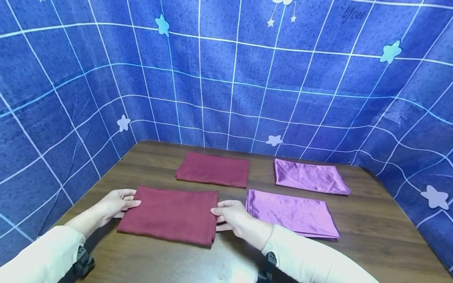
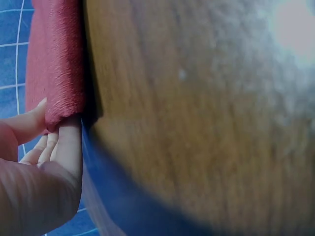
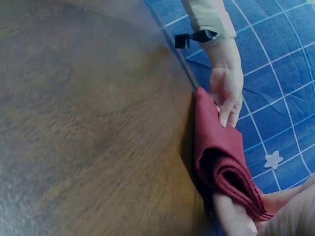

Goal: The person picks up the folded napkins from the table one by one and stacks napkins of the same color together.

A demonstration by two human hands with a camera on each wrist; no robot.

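Note:
A folded dark red cloth point(image 1: 173, 214) is held level between my two hands near the front left of the table. My left hand point(image 1: 114, 206) pinches its left edge, thumb on top and fingers underneath, as the left wrist view also shows. At the right edge, my right hand point(image 1: 231, 216) grips the cloth with the thumb above and fingers below. In the right wrist view, the folded layers of the red cloth point(image 3: 221, 152) show as loops at its near end. Whether its underside touches the table cannot be told.
Behind lies another folded dark red cloth point(image 1: 214, 169) on the wooden table point(image 1: 375, 220). Two folded purple satin cloths lie to the right, the near one point(image 1: 293, 214) beside my right hand and the far one point(image 1: 309, 177) behind it. A blue curtain point(image 1: 219, 78) surrounds the table.

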